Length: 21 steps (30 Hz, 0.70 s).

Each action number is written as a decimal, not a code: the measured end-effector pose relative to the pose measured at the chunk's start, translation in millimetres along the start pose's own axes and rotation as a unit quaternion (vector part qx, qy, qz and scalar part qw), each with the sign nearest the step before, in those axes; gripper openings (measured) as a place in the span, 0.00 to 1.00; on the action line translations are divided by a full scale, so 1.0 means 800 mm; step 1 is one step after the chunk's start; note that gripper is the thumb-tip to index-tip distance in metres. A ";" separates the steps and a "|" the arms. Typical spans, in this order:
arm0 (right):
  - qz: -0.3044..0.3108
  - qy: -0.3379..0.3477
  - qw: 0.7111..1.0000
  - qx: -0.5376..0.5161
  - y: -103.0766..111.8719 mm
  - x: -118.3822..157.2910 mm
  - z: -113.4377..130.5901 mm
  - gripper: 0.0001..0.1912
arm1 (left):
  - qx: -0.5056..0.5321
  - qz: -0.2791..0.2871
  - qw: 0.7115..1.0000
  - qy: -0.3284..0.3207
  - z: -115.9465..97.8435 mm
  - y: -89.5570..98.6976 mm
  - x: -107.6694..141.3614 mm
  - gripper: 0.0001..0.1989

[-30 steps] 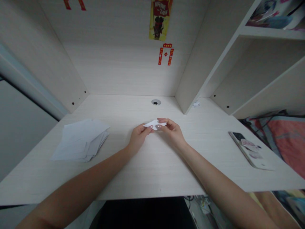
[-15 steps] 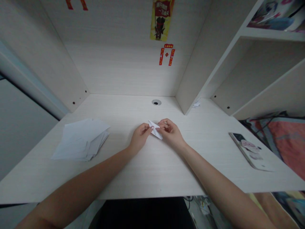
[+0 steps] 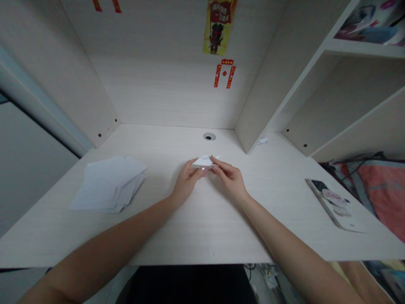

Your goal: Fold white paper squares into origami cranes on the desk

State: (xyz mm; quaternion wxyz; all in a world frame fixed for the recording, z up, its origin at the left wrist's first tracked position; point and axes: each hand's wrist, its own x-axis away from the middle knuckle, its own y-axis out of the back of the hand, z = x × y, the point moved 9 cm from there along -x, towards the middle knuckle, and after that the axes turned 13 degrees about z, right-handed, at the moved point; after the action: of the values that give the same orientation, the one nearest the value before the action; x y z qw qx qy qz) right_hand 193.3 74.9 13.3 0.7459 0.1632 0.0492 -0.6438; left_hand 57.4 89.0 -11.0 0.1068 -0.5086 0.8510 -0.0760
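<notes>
A small folded piece of white paper (image 3: pixel 203 161) is held just above the desk, near its middle. My left hand (image 3: pixel 187 179) pinches its left side between thumb and fingers. On the right side, my right hand (image 3: pixel 230 176) grips the same paper, its thumb close to the left thumb. The fingertips hide part of the lower edge of the paper. Well to the left of my hands lies a loose stack of white paper sheets (image 3: pixel 107 183).
A phone in a decorated case (image 3: pixel 335 204) lies on the right of the white desk (image 3: pixel 196 236). Behind my hands are a round cable hole (image 3: pixel 209 137) and an upright partition (image 3: pixel 262 93). A red and grey cloth item (image 3: pixel 382 181) sits beyond the right edge.
The folded paper has turned from a slanted position to a more level one, its wide face now pointing away. Both hands' fingers have shifted around it, thumbs closer together. The view has moved slightly.
</notes>
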 end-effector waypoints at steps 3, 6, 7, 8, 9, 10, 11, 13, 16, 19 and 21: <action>-0.005 0.029 0.997 0.071 0.000 0.005 0.010 0.15 | -0.020 -0.028 0.999 0.008 -0.002 0.007 0.003 0.29; 0.000 0.052 0.992 0.112 -0.004 0.010 0.017 0.14 | -0.038 -0.044 0.998 0.007 -0.006 0.012 0.004 0.31; 0.001 0.052 0.991 0.120 -0.005 0.011 0.018 0.13 | -0.040 -0.045 0.998 0.007 -0.006 0.012 0.004 0.31; 0.001 0.049 0.991 0.125 -0.005 0.011 0.017 0.13 | -0.041 -0.044 0.998 0.008 -0.006 0.012 0.004 0.31; -0.001 0.044 0.991 0.125 -0.005 0.011 0.016 0.14 | -0.041 -0.043 0.998 0.010 -0.006 0.012 0.004 0.30; -0.003 0.039 0.992 0.120 -0.005 0.010 0.015 0.15 | -0.041 -0.041 0.998 0.011 -0.006 0.012 0.003 0.29; -0.006 0.036 0.993 0.110 -0.004 0.009 0.015 0.16 | -0.040 -0.041 0.998 0.011 -0.005 0.012 0.003 0.28; -0.008 0.038 0.995 0.091 -0.003 0.007 0.015 0.18 | -0.039 -0.040 0.998 0.012 -0.004 0.012 0.003 0.26; 0.006 0.048 0.993 0.105 -0.005 0.002 0.017 0.17 | -0.038 -0.035 0.999 0.010 -0.003 0.012 0.002 0.24; 0.020 0.041 0.992 0.116 -0.005 -0.001 0.011 0.17 | -0.038 -0.025 0.999 -0.001 -0.004 0.009 0.001 0.23; 0.023 0.026 0.995 0.097 -0.004 -0.003 0.003 0.18 | -0.043 -0.021 0.999 -0.005 -0.004 0.009 0.001 0.21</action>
State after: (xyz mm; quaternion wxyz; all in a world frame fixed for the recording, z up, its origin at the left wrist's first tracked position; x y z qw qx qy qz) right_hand 189.1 76.0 15.8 0.7395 0.2525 0.0017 -0.6239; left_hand 50.4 91.9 -9.2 0.0874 -0.5310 0.8420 -0.0390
